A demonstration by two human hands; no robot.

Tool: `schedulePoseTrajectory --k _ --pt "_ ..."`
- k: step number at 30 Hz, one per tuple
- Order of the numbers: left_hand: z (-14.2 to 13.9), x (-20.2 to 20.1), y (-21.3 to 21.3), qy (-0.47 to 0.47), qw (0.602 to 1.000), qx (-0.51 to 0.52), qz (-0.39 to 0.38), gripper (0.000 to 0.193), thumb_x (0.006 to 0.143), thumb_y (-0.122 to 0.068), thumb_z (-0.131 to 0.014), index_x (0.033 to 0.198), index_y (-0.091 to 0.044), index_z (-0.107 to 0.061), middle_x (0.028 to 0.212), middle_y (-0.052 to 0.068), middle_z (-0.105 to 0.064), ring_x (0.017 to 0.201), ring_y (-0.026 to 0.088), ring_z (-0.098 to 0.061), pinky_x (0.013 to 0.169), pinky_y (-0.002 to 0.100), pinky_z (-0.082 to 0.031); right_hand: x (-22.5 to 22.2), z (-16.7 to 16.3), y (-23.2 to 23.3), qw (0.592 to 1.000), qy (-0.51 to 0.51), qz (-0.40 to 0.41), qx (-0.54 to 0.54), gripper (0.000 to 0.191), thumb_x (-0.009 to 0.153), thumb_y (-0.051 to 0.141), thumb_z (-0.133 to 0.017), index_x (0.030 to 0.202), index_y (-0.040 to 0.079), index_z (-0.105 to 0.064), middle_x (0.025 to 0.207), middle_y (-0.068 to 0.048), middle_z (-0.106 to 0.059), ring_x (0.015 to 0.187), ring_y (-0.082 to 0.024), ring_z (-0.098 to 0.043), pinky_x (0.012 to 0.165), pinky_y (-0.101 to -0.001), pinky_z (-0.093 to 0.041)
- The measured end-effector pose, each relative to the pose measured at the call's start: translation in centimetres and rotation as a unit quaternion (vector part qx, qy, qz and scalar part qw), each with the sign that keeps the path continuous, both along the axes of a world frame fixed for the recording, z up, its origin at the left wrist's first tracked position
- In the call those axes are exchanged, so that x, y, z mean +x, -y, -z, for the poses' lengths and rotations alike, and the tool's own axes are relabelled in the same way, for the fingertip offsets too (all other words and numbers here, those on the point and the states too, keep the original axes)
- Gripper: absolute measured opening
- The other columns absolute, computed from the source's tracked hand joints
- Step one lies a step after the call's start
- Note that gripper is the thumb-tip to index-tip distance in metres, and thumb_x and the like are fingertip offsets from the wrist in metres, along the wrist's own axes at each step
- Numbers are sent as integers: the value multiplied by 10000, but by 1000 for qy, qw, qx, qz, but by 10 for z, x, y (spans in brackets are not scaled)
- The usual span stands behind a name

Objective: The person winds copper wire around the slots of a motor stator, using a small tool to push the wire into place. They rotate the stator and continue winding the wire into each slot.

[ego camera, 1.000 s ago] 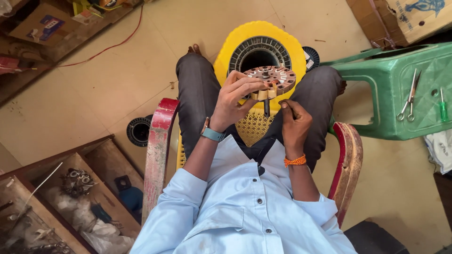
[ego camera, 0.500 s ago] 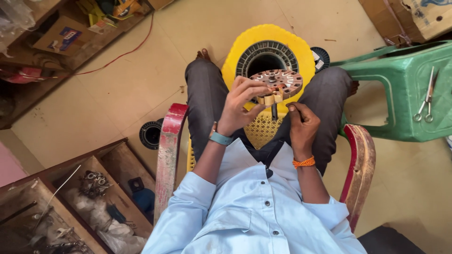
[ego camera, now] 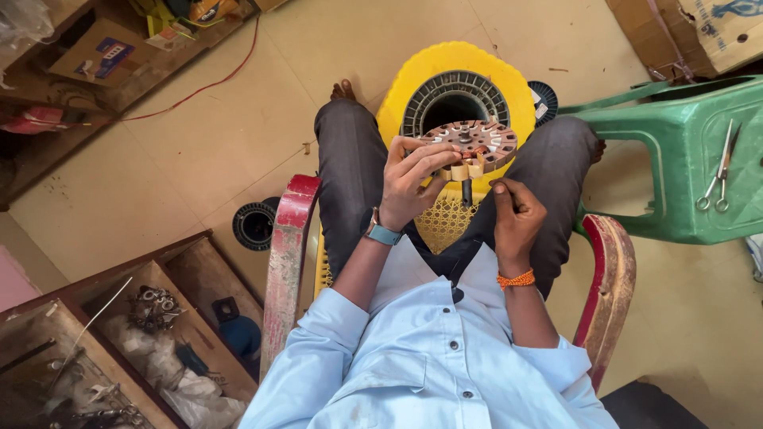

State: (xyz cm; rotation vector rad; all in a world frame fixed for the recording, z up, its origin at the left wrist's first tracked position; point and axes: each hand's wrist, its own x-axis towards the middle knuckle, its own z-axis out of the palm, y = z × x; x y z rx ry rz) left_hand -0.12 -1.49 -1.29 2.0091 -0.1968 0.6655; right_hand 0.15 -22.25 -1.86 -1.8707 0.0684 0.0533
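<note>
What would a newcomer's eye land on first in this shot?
Centre frame, the left hand grips a round copper-wound stator while the right hand works beneath it. Behind it on the floor lies a bright yellow disc; at right, scissors rest on a green plastic stool.

Tan floor (ego camera: 199, 151): red cable (ego camera: 208, 86), yellow fan housing (ego camera: 465, 67), green plastic stool (ego camera: 675, 171) bearing scissors (ego camera: 718, 171).

a brown cardboard box (ego camera: 95, 57) with a blue and white label (ego camera: 110, 52) lies at the upper left of the frame. just right of it, at the top edge, sits a yellow package (ego camera: 179, 12). a tan cardboard box (ego camera: 699, 32) with blue print fills the upper right corner.
</note>
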Motion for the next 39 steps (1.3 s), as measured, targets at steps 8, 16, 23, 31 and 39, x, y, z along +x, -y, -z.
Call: schedulePoseTrajectory --k 8,16,23,31,39 --pt "2 9 -2 -34 999 -9 13 440 774 37 -782 1168 -154 -738 1203 -47 -755 955 166 -566 938 295 -472 2 -3 -4 1000 -20 -4 -19 145 1032 69 -667 1070 -60 -722 804 19 -623 702 -18 -477 625 -203 -375" --pt "-11 5 10 -46 997 -56 -25 669 713 -248 -919 1299 -121 -623 1243 9 -670 1109 248 -532 1026 379 -426 3 -12 7 999 -19 -15 -33 141 1029 77 -660 1047 -50 -717 820 21 -648 702 -13 -502 630 -198 -394" --pt "4 3 35 -31 993 -65 -96 658 758 -125 -830 1360 -134 -565 1255 22 -641 1180 264 -510 1051 400 -424 -2 -64 32 983 -34 -160 -80 121 986 64 -676 1034 -33 -731 918 -42 -748 826 -42 -651 737 -216 -506" --pt "14 5 28 -22 996 -26 -86 421 773 -43 -816 1158 -134 -669 1212 -11 -676 1127 230 -531 1026 377 -389 30 -123 20 951 26 -252 -178 109 972 96 -717 1031 7 -736 880 -64 -748 748 -64 -672 662 -237 -503" --pt "12 8 26 -11 996 -33 -82 425 747 -53 -799 1147 -127 -676 1206 2 -668 1118 239 -523 1007 374 -392 60 -137 0 952 -28 -271 -140 124 990 77 -707 1053 -25 -738 801 -26 -702 691 -63 -562 614 -235 -454"
